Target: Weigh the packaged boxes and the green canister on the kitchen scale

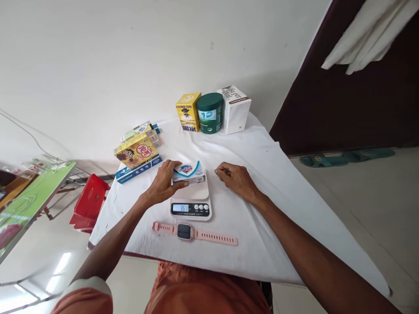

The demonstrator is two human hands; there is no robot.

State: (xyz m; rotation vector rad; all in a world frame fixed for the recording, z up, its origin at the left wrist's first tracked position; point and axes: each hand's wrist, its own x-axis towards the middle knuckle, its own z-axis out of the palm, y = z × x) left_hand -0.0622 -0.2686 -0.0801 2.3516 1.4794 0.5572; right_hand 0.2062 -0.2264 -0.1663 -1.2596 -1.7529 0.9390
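Blue-white box [188, 173] held by left hand [163, 183], over scale [195, 192].

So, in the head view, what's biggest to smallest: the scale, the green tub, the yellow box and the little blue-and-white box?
1. Scale
2. Green tub and yellow box: too alike to rank
3. Blue-and-white box

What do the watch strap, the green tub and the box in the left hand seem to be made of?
Watch strap: probably silicone or soft rubber; it looks matte, with a row of holes.
Green tub: likely plastic, smooth, with a rounded lid, though the look leaves this open.
Box: seemingly thin printed card, given its flat panels and crisp edges.
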